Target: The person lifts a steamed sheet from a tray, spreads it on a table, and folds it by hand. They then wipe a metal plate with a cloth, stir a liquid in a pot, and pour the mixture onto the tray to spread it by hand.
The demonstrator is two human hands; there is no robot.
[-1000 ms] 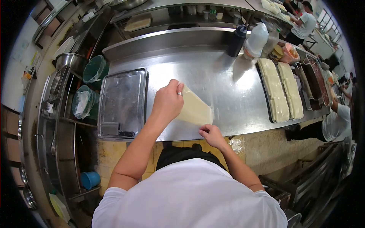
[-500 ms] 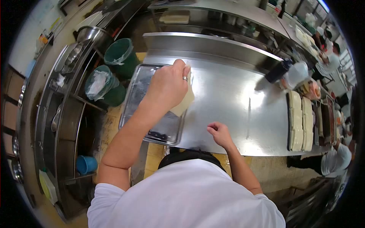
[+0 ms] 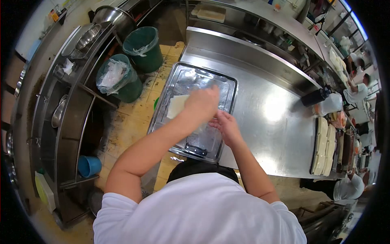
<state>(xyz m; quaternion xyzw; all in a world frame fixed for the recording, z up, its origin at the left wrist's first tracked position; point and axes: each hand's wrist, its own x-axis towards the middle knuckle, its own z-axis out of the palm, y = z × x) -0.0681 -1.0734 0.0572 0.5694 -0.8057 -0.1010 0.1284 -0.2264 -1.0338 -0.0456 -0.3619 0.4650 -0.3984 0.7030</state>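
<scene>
A metal tray (image 3: 232, 95) lies at the left end of the steel worktable. On its left part rests a pale, flat sheet (image 3: 176, 106), partly covered by my left hand (image 3: 203, 105). That hand is over the middle of the tray, its fingers smeared by motion, so its grip cannot be made out. Just right of it and close to it is my right hand (image 3: 227, 127), with fingers bent but apart and nothing visible in them. A black-handled knife (image 3: 196, 150) lies at the tray's near edge.
Steel worktable (image 3: 264, 122) extends right to long pale blocks (image 3: 323, 147), a dark bottle (image 3: 316, 96) and a clear container (image 3: 333, 103). Green bins (image 3: 143, 49) and a blue bucket (image 3: 89, 166) stand left. Other people (image 3: 350, 188) are at the far right.
The pale sheet that hung from my left hand now lies on the tray. My left hand has come down, and my right hand has moved over the tray beside it. The view has shifted.
</scene>
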